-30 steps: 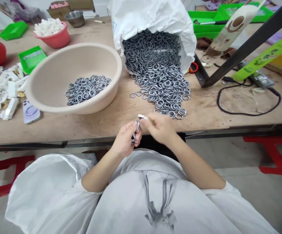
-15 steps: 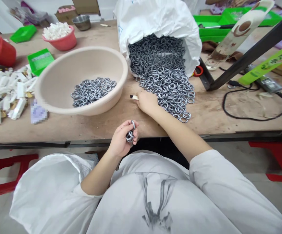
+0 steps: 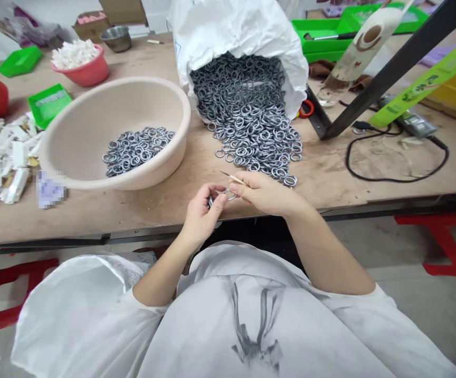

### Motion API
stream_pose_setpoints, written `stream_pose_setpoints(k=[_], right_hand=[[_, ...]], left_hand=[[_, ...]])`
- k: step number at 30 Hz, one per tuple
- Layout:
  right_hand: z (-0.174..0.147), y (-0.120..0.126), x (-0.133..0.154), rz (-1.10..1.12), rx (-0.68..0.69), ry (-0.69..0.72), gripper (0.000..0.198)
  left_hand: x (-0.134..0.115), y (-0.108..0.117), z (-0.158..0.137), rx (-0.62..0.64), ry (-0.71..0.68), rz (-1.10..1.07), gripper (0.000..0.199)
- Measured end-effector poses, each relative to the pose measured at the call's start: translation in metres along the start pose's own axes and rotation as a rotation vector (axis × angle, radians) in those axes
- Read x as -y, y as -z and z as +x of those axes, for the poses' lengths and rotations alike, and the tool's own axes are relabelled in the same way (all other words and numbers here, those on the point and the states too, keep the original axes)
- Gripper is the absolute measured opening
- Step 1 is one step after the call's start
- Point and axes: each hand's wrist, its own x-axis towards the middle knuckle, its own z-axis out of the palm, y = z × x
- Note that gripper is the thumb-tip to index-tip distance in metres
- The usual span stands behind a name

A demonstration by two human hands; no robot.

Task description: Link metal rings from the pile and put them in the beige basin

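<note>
My left hand [image 3: 204, 211] is closed around several grey metal rings, mostly hidden by the fingers. One metal ring [image 3: 231, 196] shows between both hands, at the left fingertips. My right hand [image 3: 265, 191] touches that ring and pinches a slim, pale flat stick [image 3: 238, 180] with a dark tip pointing left. Whether the tip is bristle or blade I cannot tell. Behind my hands, a heap of rings [image 3: 257, 139] spills out of a white sack [image 3: 235, 29]. To the left, a beige basin [image 3: 74, 157] holds more rings [image 3: 139, 149].
White plastic pieces [image 3: 3, 152] lie at the left, beside green trays [image 3: 50, 105] and a red bowl of white pieces [image 3: 88, 71]. A dark metal bar [image 3: 385, 68] slants up at the right, near a black cable [image 3: 348, 163]. Red stools [image 3: 448, 244] stand below the table.
My right hand has come back from the ring heap towards my left hand, still holding the stick. A ring is now between the hands. The view has shifted slightly to the right.
</note>
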Motion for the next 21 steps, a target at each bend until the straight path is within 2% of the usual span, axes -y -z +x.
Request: stream_pose_setpoints(k=[3,6,9,13,17,21], right_hand=[[-0.005,-0.01,0.007,-0.014,-0.125,0.005,0.025],[-0.011,-0.021,0.007,0.039,-0.236,0.042,0.019],[-0.015,-0.026,0.002,0.1,-0.245,0.081,0.026],[-0.019,-0.027,-0.004,0.062,-0.384,0.067,0.037],[-0.029,-0.032,-0.003,-0.168,-0.322,0.157,0.048],[-0.035,-0.039,0.001,-0.353,-0.304,0.205,0.048]], left_hand=[[0.001,-0.004,-0.002,0.077,-0.112,0.122,0.028],[0.002,-0.008,-0.005,0.11,0.013,-0.034,0.038],[-0.002,-0.011,-0.009,0.187,0.142,-0.184,0.04],[-0.01,-0.013,-0.014,0.249,0.25,-0.285,0.037],[-0.012,-0.014,-0.015,0.19,0.274,-0.331,0.035],[-0.011,-0.014,-0.015,0.14,0.28,-0.335,0.029]])
